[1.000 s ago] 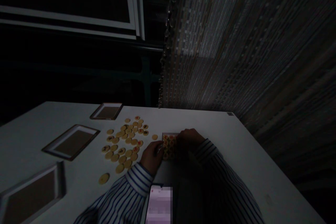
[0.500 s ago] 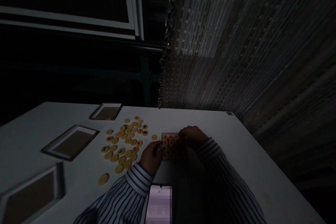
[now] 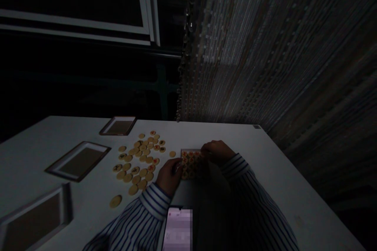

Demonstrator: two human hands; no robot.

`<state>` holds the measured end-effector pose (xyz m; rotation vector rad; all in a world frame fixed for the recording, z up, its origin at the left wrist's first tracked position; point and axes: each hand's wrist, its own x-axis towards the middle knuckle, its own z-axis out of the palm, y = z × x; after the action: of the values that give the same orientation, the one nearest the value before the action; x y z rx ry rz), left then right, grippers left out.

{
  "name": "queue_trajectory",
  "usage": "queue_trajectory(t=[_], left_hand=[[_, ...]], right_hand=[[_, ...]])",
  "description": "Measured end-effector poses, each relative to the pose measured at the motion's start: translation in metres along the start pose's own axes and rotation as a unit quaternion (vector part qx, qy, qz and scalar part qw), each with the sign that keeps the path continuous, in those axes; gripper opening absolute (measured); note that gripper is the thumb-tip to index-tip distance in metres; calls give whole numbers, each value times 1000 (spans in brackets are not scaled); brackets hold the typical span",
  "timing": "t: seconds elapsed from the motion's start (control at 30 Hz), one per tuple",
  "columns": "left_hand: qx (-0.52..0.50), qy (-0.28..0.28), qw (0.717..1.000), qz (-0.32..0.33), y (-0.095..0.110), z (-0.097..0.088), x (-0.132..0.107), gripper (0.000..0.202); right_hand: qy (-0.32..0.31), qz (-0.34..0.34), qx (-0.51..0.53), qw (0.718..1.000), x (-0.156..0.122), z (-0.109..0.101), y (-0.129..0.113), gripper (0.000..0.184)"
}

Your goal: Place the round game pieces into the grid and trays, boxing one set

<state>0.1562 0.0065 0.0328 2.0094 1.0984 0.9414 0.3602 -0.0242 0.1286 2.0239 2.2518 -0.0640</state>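
A small tray (image 3: pixel 191 152) packed with round game pieces marked in red lies on the white table (image 3: pixel 265 157) in front of me. My left hand (image 3: pixel 168 175) rests at the tray's left edge, fingers curled against it. My right hand (image 3: pixel 216 150) sits at the tray's far right corner, fingers bent down onto the pieces. Whether either hand pinches a piece is hidden in the dim light. To the left, several loose cream round pieces (image 3: pixel 141 159) lie spread out, some with red or black marks. One piece (image 3: pixel 116 200) lies apart near my left sleeve.
Three empty rectangular trays lie along the table's left side: one at the back (image 3: pixel 118 125), one in the middle (image 3: pixel 79 160), one at the near left (image 3: pixel 32 219). A lit phone (image 3: pixel 178 229) sits by my chest. A bead curtain (image 3: pixel 265 47) hangs behind the table.
My right hand has shifted slightly toward the tray's far right corner, uncovering more pieces in the tray. My left hand has stayed at the left edge.
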Motion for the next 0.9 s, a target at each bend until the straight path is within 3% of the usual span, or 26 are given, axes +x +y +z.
queue_trajectory(t=[0.63, 0.9], left_hand=[[-24, 11, 1000, 8, -1, -1, 0, 27], [-21, 34, 999, 16, -2, -6, 3, 28]], right_hand=[[12, 17, 30, 999, -7, -7, -1, 29], [59, 12, 44, 997, -11, -11, 1, 30]])
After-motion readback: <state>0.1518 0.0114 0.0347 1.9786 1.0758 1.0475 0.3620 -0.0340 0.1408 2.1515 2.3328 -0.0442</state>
